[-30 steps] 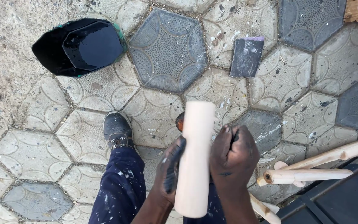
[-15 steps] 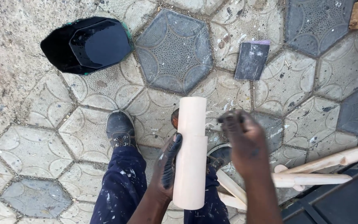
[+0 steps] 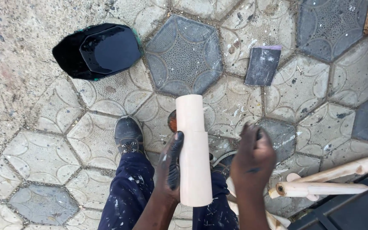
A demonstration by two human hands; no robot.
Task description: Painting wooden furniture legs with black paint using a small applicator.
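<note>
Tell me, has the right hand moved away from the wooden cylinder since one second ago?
Yes. The right hand left the pale wooden cylinder and now sits apart to its right, nearer the wooden sticks.

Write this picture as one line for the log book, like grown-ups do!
left hand: grips pale wooden cylinder, upright | right hand: off the cylinder, blurred | nearby: sandpaper piece, black container, wooden rods on paving

Right hand point(image 3: 252, 159) off cylinder point(image 3: 192, 149) (blurred)

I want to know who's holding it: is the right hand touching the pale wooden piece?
Apart. The head view shows paving between the right hand and the wooden piece; only the left hand grips it.
</note>
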